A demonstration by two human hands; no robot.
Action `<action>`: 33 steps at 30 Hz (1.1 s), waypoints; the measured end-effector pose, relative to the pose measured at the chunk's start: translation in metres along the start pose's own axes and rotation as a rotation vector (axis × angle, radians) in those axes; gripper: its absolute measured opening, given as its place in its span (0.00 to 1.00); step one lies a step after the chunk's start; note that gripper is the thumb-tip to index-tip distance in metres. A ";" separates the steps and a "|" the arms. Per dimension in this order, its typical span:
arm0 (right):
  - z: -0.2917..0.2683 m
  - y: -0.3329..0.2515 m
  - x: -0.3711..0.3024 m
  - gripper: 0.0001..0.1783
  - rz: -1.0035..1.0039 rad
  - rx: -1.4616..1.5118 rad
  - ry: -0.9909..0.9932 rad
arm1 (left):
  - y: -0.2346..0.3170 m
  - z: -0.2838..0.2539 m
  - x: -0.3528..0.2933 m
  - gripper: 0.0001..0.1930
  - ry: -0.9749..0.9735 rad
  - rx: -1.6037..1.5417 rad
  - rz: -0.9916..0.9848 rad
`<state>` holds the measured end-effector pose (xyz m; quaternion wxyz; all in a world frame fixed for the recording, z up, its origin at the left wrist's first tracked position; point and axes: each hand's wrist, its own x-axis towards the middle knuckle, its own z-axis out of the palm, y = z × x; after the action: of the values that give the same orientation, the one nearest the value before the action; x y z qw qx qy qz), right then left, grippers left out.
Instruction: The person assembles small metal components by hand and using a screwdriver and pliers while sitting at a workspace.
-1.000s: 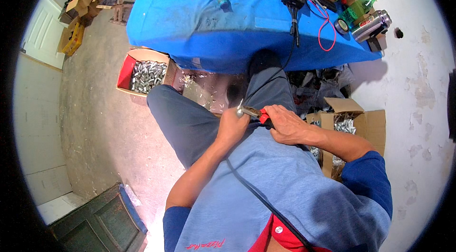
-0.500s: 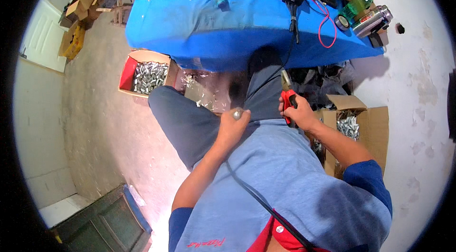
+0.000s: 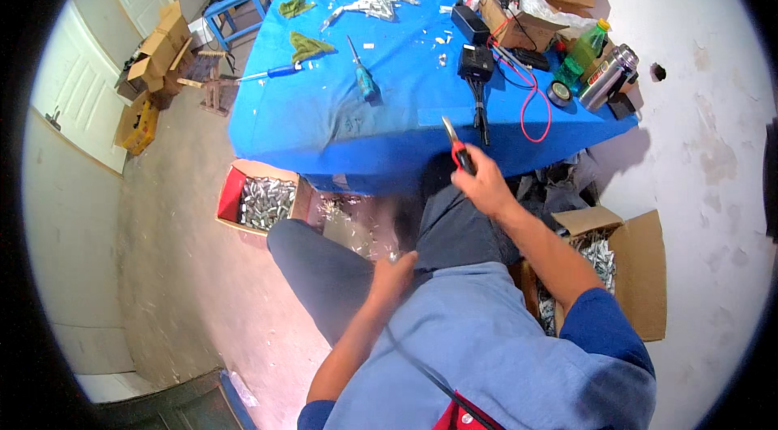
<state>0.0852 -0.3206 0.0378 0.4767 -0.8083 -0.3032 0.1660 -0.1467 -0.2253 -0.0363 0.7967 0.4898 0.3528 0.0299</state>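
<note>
Over my lap, my left hand [image 3: 392, 278] is closed round a small silvery metal piece [image 3: 395, 256]; only its tip shows above the fingers. My right hand [image 3: 485, 185] is raised near the front edge of the blue-covered table [image 3: 389, 126], wrapped round red-and-black-handled pliers [image 3: 459, 152]. The jaws point up and away, toward the tabletop. Beyond them on the cloth lie a teal-handled screwdriver [image 3: 365, 81] and a long blue-handled tool [image 3: 279, 72].
A red-lined box [image 3: 231, 193] of short metal cylinders stands left of my knee. To my right is an open cardboard box [image 3: 640, 272] of silvery pieces. The table carries many silvery parts [image 3: 373, 7], black adapters [image 3: 476, 63], a green bottle [image 3: 582, 55] and a steel flask [image 3: 609, 80].
The view has tilted up, showing more of the tabletop. My right hand has lifted the pliers from beside my lap toward the table edge. My left hand still holds its piece.
</note>
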 end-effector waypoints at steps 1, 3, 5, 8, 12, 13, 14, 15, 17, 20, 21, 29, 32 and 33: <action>0.000 -0.008 0.020 0.22 -0.071 -0.158 0.101 | 0.000 -0.001 -0.001 0.10 0.007 -0.015 0.001; 0.005 -0.014 0.063 0.27 -0.082 -0.305 0.229 | -0.001 -0.003 0.000 0.10 0.027 -0.045 0.001; 0.004 -0.031 0.098 0.26 0.027 -0.388 0.171 | -0.001 -0.001 0.002 0.08 0.081 -0.039 -0.009; 0.015 -0.033 0.136 0.26 0.049 -0.471 0.256 | -0.004 -0.007 0.002 0.08 0.112 -0.010 0.003; 0.030 -0.017 0.147 0.22 -0.283 -0.594 0.562 | 0.002 -0.016 -0.003 0.11 0.132 -0.021 -0.009; 0.044 -0.023 0.133 0.21 -0.454 -0.610 0.663 | 0.001 -0.017 -0.003 0.12 0.159 -0.010 -0.020; 0.051 -0.028 0.112 0.19 -0.530 -0.554 0.610 | 0.001 -0.018 -0.002 0.12 0.184 0.001 -0.032; 0.061 -0.027 0.088 0.17 -0.533 -0.484 0.480 | 0.000 -0.019 0.001 0.12 0.209 0.010 -0.039; 0.084 -0.029 0.032 0.13 -0.464 -0.195 0.032 | -0.013 -0.022 0.007 0.11 0.221 -0.024 0.029; 0.106 -0.003 -0.039 0.16 -0.051 0.136 -0.604 | -0.034 -0.019 0.025 0.12 0.178 -0.037 0.102; 0.111 -0.012 -0.058 0.15 0.061 0.146 -0.650 | -0.037 -0.020 0.027 0.12 0.168 -0.034 0.117; 0.123 0.015 -0.068 0.15 0.221 0.217 -0.562 | -0.047 -0.016 0.038 0.18 0.101 0.001 0.153; 0.130 0.018 -0.066 0.13 0.141 0.201 -0.539 | -0.035 -0.020 0.029 0.16 0.090 -0.073 0.152; 0.131 0.013 -0.066 0.13 0.087 0.178 -0.525 | -0.032 -0.023 0.027 0.17 0.036 -0.041 0.136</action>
<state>-0.0337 -0.2800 -0.0397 0.4433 -0.7049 -0.3656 0.4157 -0.1494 -0.2135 -0.0824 0.7963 0.4955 0.3322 0.1002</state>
